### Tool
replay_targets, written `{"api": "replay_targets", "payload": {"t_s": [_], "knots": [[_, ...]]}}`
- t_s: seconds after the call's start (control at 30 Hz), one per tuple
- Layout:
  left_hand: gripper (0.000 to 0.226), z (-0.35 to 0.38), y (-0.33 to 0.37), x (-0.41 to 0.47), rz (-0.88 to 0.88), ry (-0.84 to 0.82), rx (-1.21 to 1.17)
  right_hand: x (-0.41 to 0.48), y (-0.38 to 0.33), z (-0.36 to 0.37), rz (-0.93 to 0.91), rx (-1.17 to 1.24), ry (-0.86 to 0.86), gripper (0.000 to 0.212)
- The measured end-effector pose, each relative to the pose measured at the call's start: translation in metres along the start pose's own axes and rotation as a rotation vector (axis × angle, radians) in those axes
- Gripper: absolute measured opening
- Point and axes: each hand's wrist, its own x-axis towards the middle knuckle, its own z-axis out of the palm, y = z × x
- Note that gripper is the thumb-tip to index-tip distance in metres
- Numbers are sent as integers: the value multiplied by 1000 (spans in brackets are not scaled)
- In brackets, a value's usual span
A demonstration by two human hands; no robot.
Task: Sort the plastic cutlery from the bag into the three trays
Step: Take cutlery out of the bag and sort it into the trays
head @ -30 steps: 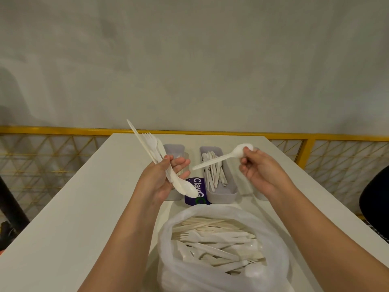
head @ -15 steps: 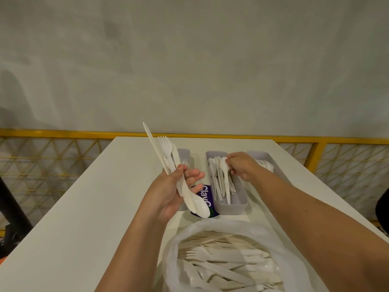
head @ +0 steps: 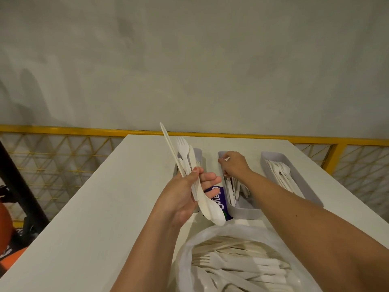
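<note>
The left hand (head: 179, 199) grips a bundle of white plastic cutlery (head: 182, 153) mid-shaft; it looks light, stiff and slippery, so it is probably best pinched by the handles. The right hand (head: 233, 163) curls over the middle grey plastic tray (head: 244, 211), and I cannot tell whether it holds anything. More cutlery fills the clear plastic bag (head: 185, 249), and a purple label (head: 220, 200), partly hidden, begins "Clav".

Only one piece of lettering can be read: white letters on a purple label (head: 220, 202) lying on the counter (head: 105, 207), just left of the middle tray (head: 244, 211). Running sideways, they read roughly "ClavO"; the left hand (head: 183, 194) hides the rest.
</note>
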Motion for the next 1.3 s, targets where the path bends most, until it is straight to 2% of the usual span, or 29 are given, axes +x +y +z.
{"api": "replay_targets", "payload": {"t_s": [0.1,0.17,0.3,0.4,0.53,0.6,0.67,0.73,0.77,0.9,1.1,1.2,1.3], "knots": [[22,1,0,-2,-13,-10,-2,-9,-10,-8,-83,-17,12,20],[22,2,0,-3,-21,-22,7,-20,-25,-16,-226,21,56,17],[22,3,0,-4,-23,-36,58,-55,-68,-35,-537,215,32,13],[21,3,-1,-4,-19,-40,117,-67,-86,-41,-592,159,-22,12],[21,6,-6,-5,14,-48,191,-72,-91,-39,-441,-10,-67,37],[21,7,-8,-4,9,-72,200,-71,-91,-40,-284,76,-122,43],[21,6,-9,-3,2,-89,225,-69,-93,-45,-100,251,-222,38],[20,6,-9,-3,-1,-102,238,-68,-93,-50,9,407,-323,17],[19,6,-9,-3,-1,-106,238,-66,-93,-51,33,482,-339,14],[19,7,-8,-4,-13,-142,240,-59,-95,-61,89,780,-238,21],[18,6,-13,-2,-46,-148,213,-45,-78,-94,84,1182,50,20],[19,5,-14,1,-49,-148,181,-36,-58,-115,95,1029,104,20],[19,5,-15,2,-54,-158,162,-23,-23,-132,227,790,112,30]]}}
